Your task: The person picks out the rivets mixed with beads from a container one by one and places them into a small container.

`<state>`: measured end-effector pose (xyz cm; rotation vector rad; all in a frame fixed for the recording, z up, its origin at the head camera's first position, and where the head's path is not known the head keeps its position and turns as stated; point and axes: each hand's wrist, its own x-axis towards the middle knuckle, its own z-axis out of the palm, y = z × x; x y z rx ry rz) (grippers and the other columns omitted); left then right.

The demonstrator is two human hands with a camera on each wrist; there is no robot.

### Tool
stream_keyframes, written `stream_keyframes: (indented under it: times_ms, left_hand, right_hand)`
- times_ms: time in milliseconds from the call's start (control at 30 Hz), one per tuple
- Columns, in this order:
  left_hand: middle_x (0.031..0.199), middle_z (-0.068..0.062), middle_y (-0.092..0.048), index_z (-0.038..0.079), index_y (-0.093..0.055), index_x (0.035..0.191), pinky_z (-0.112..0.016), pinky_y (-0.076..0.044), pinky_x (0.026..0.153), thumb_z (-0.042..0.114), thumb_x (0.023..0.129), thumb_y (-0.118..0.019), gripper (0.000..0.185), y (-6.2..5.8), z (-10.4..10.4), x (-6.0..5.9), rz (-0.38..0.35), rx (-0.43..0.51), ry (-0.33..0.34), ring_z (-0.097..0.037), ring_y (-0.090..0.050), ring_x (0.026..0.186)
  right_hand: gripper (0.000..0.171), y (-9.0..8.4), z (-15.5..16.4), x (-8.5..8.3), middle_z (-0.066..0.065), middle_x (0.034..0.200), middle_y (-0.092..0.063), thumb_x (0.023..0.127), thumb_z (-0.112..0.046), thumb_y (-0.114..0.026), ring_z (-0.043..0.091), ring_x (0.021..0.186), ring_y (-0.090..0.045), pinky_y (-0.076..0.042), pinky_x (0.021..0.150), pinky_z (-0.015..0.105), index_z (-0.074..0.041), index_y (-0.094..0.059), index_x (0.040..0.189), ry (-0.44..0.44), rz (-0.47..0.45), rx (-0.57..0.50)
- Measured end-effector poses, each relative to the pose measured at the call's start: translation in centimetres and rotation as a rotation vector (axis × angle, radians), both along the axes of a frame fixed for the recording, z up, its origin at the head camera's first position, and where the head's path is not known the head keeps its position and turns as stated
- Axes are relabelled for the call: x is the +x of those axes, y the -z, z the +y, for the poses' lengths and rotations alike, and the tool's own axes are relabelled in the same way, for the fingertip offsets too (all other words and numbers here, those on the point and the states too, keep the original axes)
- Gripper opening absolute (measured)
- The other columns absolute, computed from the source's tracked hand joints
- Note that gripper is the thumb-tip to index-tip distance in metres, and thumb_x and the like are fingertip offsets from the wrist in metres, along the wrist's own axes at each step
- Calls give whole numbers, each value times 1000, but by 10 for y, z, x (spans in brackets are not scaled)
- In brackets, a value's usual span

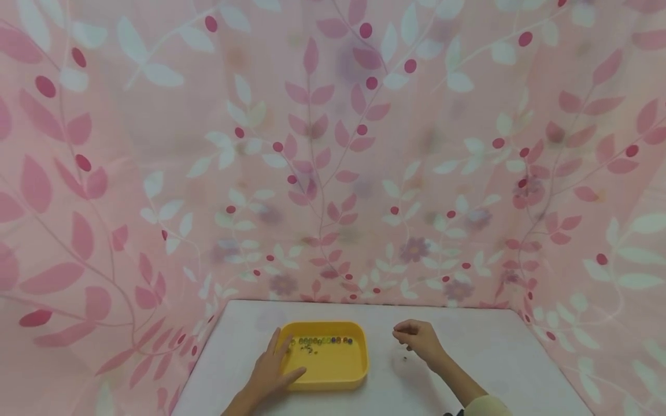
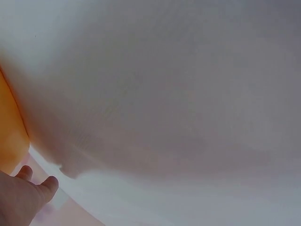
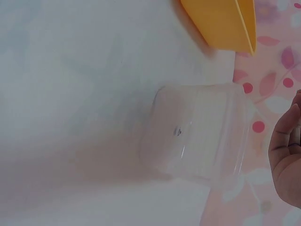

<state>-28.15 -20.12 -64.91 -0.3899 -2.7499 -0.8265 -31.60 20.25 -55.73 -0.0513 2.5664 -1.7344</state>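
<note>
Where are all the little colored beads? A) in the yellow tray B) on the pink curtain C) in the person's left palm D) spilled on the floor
A: the little colored beads lie in a row along the far side of the yellow tray, where the left hand rests flat on its near corner.

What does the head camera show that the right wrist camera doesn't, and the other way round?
Only the head view shows the left hand resting on the yellow tray's near-left rim, the row of small beads inside it, and the pink leafy curtain. Only the right wrist view makes plain a clear plastic tub with one small bead in it. Both show the yellow tray, the right hand and the white table.
</note>
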Motion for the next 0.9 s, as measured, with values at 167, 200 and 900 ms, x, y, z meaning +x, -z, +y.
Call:
stream_keyframes:
  times_ms: [167,200,900]
  left_hand:
    - [159,-29,-20,7,-41,151,-65,-48,88,58,82,-71,90,-4,0,-3,-19,1,-5,-49,-58,111]
    - [159,-28,-20,7,-41,151,-64,-48,88,58,82,-71,91,-5,0,-4,-19,0,-10,-49,-58,111]
    - [158,-31,-21,6,-39,151,-61,-53,83,57,80,-74,94,-3,3,0,-5,17,5,-51,-59,111]
  right_hand:
    - [21,-1,11,-3,7,89,-74,87,-17,-76,14,75,-62,-56,64,33,-2,-73,101,1,13,-19]
    - [21,-1,13,-4,7,88,-74,87,-17,-76,14,75,-62,-56,63,32,-2,-73,101,5,16,-20]
    - [22,12,39,9,5,85,-74,88,-14,-74,16,74,-62,-54,61,30,2,-72,102,123,-48,-2]
